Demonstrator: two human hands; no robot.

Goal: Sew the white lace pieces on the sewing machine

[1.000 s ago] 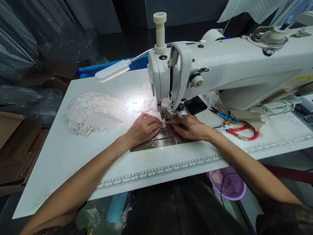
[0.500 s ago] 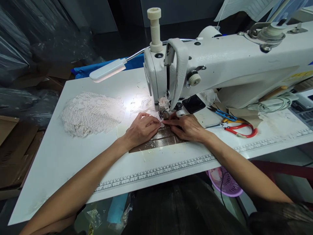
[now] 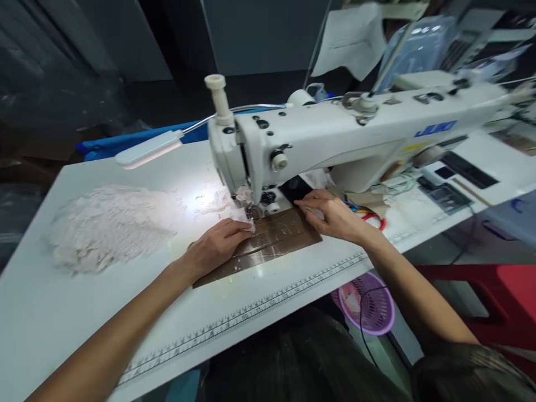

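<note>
My left hand (image 3: 220,243) is on the sewing machine's (image 3: 301,139) brown bed plate (image 3: 268,248). Its fingers are pressed together on the edge of a white lace piece (image 3: 228,211), just left of the presser foot (image 3: 250,212). The thumb is hidden. Near the plate's right end, my right hand (image 3: 335,216) is apart from the lace, its fingers stretched out to the left by a dark phone (image 3: 294,188). Nothing shows clearly in its fingers. A heap of white lace (image 3: 113,226) lies on the table to the left.
A lamp (image 3: 148,149) lights the needle area. Red-handled scissors (image 3: 379,219) lie right of my right hand, partly hidden by it. A printed ruler (image 3: 243,317) runs along the table's front edge. Below are a purple basket (image 3: 377,310) and a red stool (image 3: 506,296).
My right hand has left the lace at the needle and moved right, toward the phone. My left hand stays by the presser foot. The camera view has swung to the right.
</note>
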